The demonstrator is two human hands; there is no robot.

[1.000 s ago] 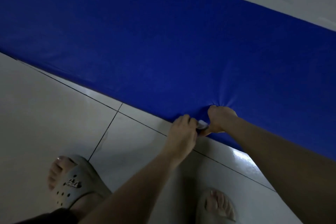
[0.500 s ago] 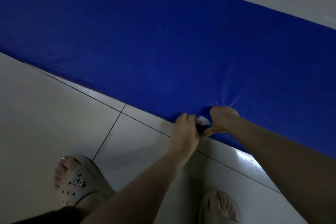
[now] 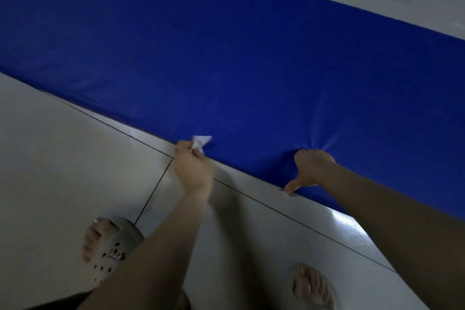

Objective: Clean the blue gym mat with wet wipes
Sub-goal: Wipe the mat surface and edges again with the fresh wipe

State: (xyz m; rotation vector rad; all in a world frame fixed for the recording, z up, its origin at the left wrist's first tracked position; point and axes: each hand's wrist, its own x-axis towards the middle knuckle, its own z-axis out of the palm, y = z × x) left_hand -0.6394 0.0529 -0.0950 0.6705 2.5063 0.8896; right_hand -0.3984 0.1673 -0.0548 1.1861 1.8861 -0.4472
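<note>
Blue gym mat (image 3: 226, 58) lies flat across the tiled floor (image 3: 63, 158), with a person bent over its near edge. The left hand (image 3: 193, 171) pinches a crumpled wet wipe (image 3: 201, 142) against that edge, fingers closed tight on it. The right hand (image 3: 312, 168) grips the edge further along, fingers dug into the cover (creases fan out from them), thumb down the side. Edge-wiping appears under way; the next stroke likely calls for steady pressure along the rim.

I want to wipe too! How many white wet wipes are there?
1: a crumpled white wet wipe, pinched by the left hand at the near edge of the blue padded gym mat. The right hand grips the mat; more may be hidden.
</note>
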